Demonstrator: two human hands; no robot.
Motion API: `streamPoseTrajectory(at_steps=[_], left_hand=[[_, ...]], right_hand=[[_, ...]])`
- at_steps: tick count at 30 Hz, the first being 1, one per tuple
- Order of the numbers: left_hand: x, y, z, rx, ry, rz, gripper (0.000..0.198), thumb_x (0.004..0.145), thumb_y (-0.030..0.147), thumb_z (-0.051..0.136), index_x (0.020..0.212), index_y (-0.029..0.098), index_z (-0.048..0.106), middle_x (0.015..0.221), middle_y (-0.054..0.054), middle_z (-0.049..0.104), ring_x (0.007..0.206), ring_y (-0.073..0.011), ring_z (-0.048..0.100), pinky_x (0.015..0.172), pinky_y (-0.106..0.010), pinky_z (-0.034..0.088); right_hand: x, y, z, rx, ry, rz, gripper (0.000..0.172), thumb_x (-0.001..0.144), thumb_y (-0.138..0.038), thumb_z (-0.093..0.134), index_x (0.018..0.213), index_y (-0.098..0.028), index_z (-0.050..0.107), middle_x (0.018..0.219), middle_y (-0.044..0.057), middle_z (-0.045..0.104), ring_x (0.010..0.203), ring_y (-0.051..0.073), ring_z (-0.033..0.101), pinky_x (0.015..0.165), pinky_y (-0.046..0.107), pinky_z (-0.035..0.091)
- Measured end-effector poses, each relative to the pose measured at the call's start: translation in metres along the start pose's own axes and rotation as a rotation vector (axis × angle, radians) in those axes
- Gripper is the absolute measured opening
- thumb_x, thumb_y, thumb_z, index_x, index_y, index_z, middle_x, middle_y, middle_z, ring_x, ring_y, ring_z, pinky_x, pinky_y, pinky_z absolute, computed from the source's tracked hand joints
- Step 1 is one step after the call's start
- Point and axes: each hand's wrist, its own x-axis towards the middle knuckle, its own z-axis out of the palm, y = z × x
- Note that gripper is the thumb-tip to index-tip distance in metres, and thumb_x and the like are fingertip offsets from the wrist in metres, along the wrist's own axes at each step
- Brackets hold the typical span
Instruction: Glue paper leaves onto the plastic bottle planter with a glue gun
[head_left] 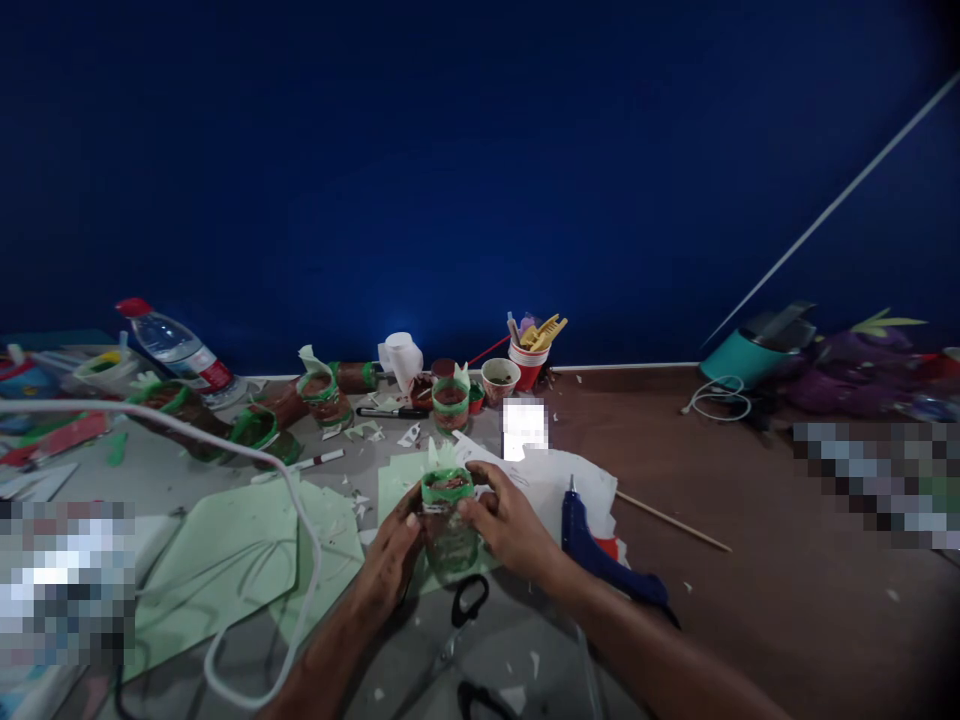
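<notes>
Between my hands stands a small clear jar-like cup [450,545] with a green painted rim, brown smears and a pale green paper piece at its top. My left hand [391,560] is closed against its left side, thumb near the rim. My right hand [514,522] grips the right side, with the thumb at the front and fingers around the rim; the far fingertips are hidden. Just in front of the cup lie black-handled scissors [470,602]. A dark blue glue gun [600,555] lies to the right of my right hand.
Similar green-and-brown cups [451,405] stand behind, with a paint cup [500,378] and a red cup of tools [529,365]. A water bottle [180,350] leans at left. A white cable [311,560] loops over green paper [225,570]. A wooden stick [675,522] lies right.
</notes>
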Motion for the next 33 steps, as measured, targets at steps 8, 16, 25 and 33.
streamPoseTrajectory(at_steps=[8, 16, 25, 33], left_hand=[[0.003, 0.008, 0.008, -0.155, -0.110, -0.007, 0.053, 0.077, 0.047, 0.072, 0.122, 0.020, 0.063, 0.114, -0.012, 0.070, 0.113, -0.0289, 0.062, 0.102, -0.042, 0.044], [-0.003, 0.023, 0.026, 0.017, -0.226, -0.039, 0.058, 0.069, 0.042, 0.080, 0.119, 0.019, 0.066, 0.117, -0.014, 0.068, 0.120, -0.0337, 0.056, 0.105, -0.044, 0.041], [0.002, 0.021, 0.019, 0.015, -0.148, -0.008, 0.053, 0.066, 0.039, 0.082, 0.113, 0.018, 0.067, 0.119, -0.012, 0.068, 0.116, -0.0306, 0.059, 0.106, -0.042, 0.040], [0.004, 0.016, 0.014, 0.069, -0.169, 0.054, 0.051, 0.071, 0.038, 0.079, 0.117, 0.020, 0.065, 0.121, -0.011, 0.067, 0.117, -0.0302, 0.059, 0.106, -0.044, 0.040]], right_hand=[[0.006, -0.001, -0.007, 0.301, 0.048, -0.026, 0.042, 0.072, -0.041, 0.070, 0.107, -0.021, 0.056, 0.099, 0.004, 0.062, 0.073, 0.015, 0.057, 0.062, 0.027, 0.045], [0.011, 0.008, -0.006, 0.341, 0.006, -0.078, 0.044, 0.069, -0.040, 0.075, 0.104, -0.022, 0.059, 0.100, 0.005, 0.063, 0.072, 0.015, 0.058, 0.064, 0.028, 0.046], [0.007, 0.007, -0.012, 0.455, -0.099, -0.096, 0.042, 0.075, -0.044, 0.071, 0.110, -0.023, 0.064, 0.114, 0.007, 0.061, 0.063, 0.012, 0.054, 0.063, 0.029, 0.045], [0.003, 0.003, -0.008, 0.392, -0.025, -0.105, 0.043, 0.076, -0.036, 0.068, 0.115, -0.021, 0.059, 0.114, 0.007, 0.060, 0.066, 0.012, 0.054, 0.064, 0.030, 0.044]])
